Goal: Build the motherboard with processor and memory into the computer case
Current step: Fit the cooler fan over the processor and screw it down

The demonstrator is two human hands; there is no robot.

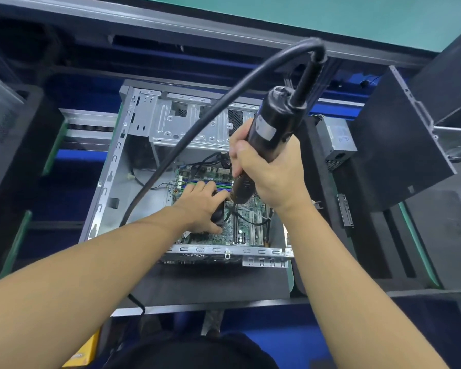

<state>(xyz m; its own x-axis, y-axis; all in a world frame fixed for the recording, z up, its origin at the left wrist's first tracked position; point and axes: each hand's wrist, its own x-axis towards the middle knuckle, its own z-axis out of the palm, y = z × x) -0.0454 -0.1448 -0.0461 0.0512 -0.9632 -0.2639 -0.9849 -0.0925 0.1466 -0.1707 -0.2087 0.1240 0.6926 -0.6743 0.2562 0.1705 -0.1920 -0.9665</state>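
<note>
Both hands over motherboard (cased)

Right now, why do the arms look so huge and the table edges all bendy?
Head view: the wide-angle lens stretches the near forearms and bows the bench edge; the motherboard and electric screwdriver stay fairly sharp, evenly lit, without strong glare.

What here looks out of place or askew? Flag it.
Nothing looks damaged or spilled. One oddity: the electric screwdriver in the right hand has a thick black cable that sags across the open computer case. The left hand rests on the motherboard, which looks level.
</note>
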